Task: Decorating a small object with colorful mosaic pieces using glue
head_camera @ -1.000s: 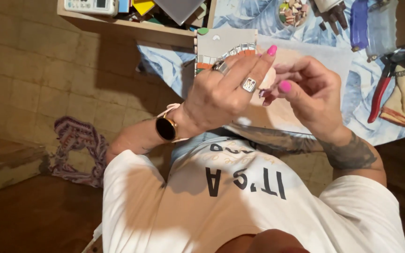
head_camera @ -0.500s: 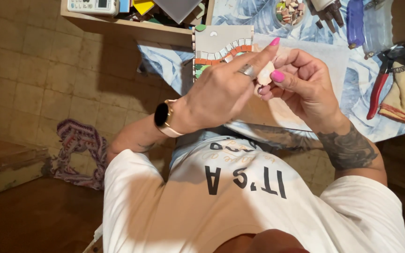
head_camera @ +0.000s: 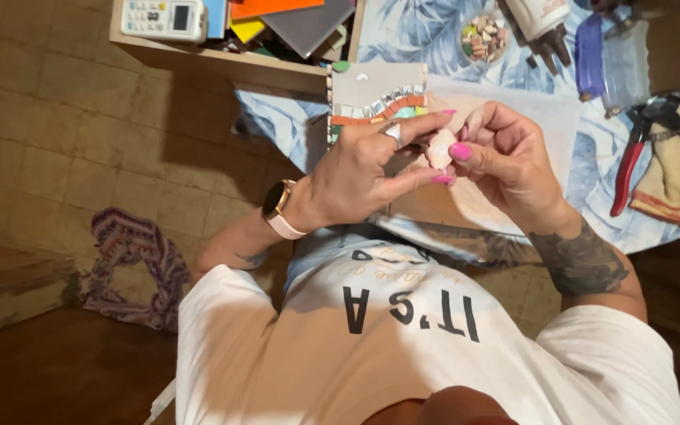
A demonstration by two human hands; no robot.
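Note:
Both my hands meet over the table edge around a small pale pink piece [head_camera: 439,148], flat and irregular like a tile shard. My left hand [head_camera: 364,173], with a ring and a wristwatch, pinches it between thumb and forefinger. My right hand [head_camera: 505,161], with pink nails and a tattooed forearm, grips the same piece from the right with thumb and fingers. Just behind the hands lies a grey board [head_camera: 378,98] carrying a curved row of orange, white and green mosaic tiles.
Red-handled nippers [head_camera: 655,142] lie on a cloth at the right. A small bowl of tile bits [head_camera: 483,35], a white bottle [head_camera: 537,16] and a blue bottle [head_camera: 589,43] stand at the back. A wooden shelf [head_camera: 222,59] holds a remote and coloured sheets. A knitted rag [head_camera: 131,260] lies on the floor.
My hands have shifted slightly and turned the pink piece between the fingers; the flat face of the piece now shows more. Both hands still hold it.

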